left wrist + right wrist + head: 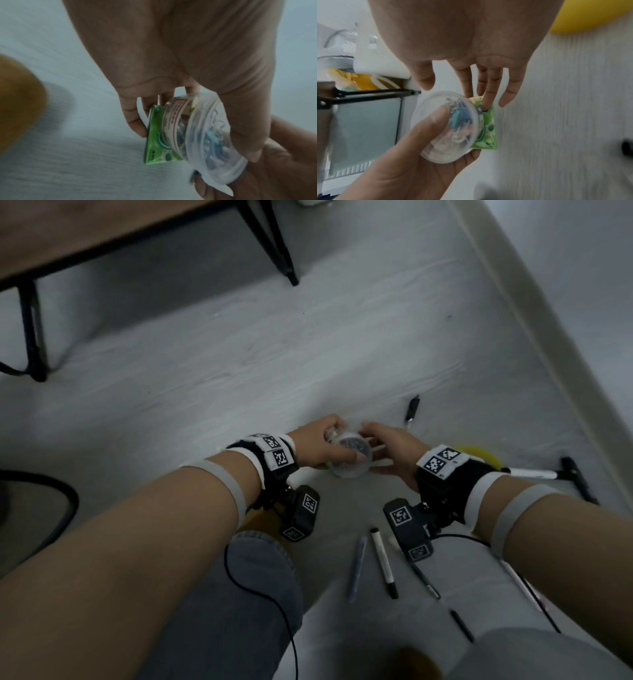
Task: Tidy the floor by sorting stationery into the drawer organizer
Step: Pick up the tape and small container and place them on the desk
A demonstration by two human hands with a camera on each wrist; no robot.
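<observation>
Left hand (322,445) grips clear round tub (351,458) plus green packet (159,136), lid tilted toward camera | right hand (394,448) fingers straight, touching packet | pens (383,563) on floor, lengthwise away.

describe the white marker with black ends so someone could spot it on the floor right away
Start at the person's knees at the bottom of the head view, on the pale floor. Between the knees lies a row of pens, below the right hand. The white marker is the one with a white barrel and black at both ends, between a greyish-blue pen on its left and a thin dark pen on its right.
</observation>
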